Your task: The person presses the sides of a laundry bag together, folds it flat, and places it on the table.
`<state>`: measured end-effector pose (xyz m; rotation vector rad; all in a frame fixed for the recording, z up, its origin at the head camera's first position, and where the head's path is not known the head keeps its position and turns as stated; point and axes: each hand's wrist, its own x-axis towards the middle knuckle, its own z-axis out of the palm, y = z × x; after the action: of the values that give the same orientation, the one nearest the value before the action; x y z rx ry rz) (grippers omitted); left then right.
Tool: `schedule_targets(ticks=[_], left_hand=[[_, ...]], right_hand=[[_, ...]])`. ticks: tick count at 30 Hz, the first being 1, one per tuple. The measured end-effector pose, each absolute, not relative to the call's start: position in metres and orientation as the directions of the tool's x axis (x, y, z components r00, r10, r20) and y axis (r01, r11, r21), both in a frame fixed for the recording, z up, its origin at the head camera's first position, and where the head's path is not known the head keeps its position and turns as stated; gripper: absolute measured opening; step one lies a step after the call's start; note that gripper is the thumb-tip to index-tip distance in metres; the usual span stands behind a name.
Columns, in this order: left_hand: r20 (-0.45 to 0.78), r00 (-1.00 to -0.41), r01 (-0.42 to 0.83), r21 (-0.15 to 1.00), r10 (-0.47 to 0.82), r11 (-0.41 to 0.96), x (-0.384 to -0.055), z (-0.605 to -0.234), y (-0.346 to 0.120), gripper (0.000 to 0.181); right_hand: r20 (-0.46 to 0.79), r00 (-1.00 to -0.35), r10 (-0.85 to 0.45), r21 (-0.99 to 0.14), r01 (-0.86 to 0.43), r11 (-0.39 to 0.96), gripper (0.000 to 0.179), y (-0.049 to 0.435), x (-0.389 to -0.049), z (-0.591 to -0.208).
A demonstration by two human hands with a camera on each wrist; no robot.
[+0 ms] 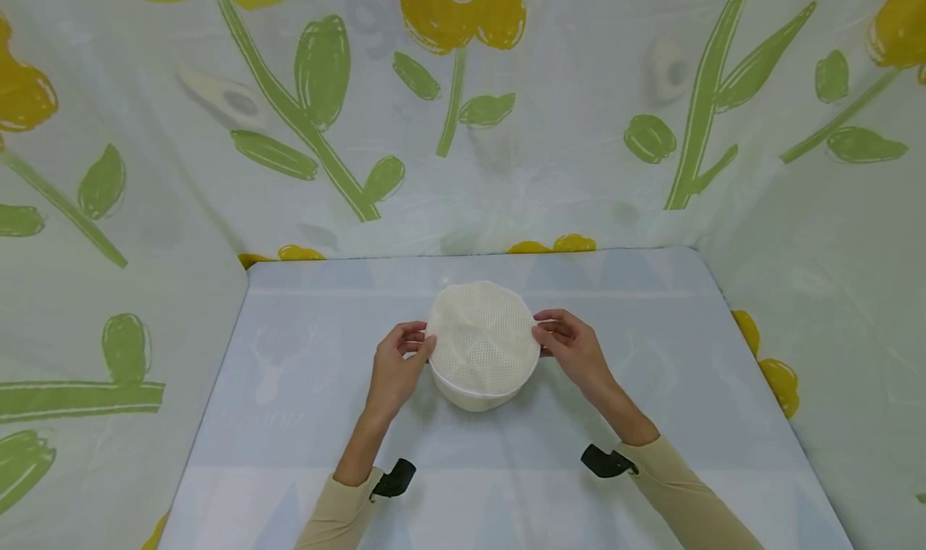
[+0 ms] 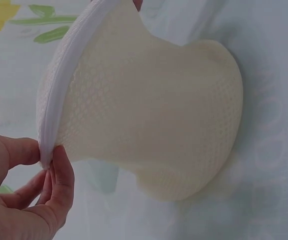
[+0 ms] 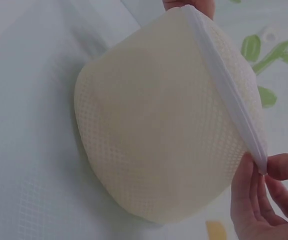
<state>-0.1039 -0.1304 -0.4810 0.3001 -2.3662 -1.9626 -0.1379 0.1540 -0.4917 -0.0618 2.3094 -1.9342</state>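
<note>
A cream mesh bag (image 1: 481,333) stands on a pale table (image 1: 311,421), its round top facing up. Left of the bag, the left hand (image 1: 396,365) clamps thumb and fingers on its white rim (image 2: 66,85); right of the bag, the right hand (image 1: 577,350) pinches the rim the same way. Behind the bag hangs a flowered curtain (image 1: 564,172).
</note>
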Motion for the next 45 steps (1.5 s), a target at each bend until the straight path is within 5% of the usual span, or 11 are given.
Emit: schedule_targets(ticks=[45], left_hand=[[-0.101,-0.975,-0.154,0.947,-0.195,0.28,-0.106,-0.529,-0.127,0.027]], right_hand=[[-0.14,-0.977,-0.162,-0.979,0.112,0.171,0.031,0.153,-0.141,-0.537]])
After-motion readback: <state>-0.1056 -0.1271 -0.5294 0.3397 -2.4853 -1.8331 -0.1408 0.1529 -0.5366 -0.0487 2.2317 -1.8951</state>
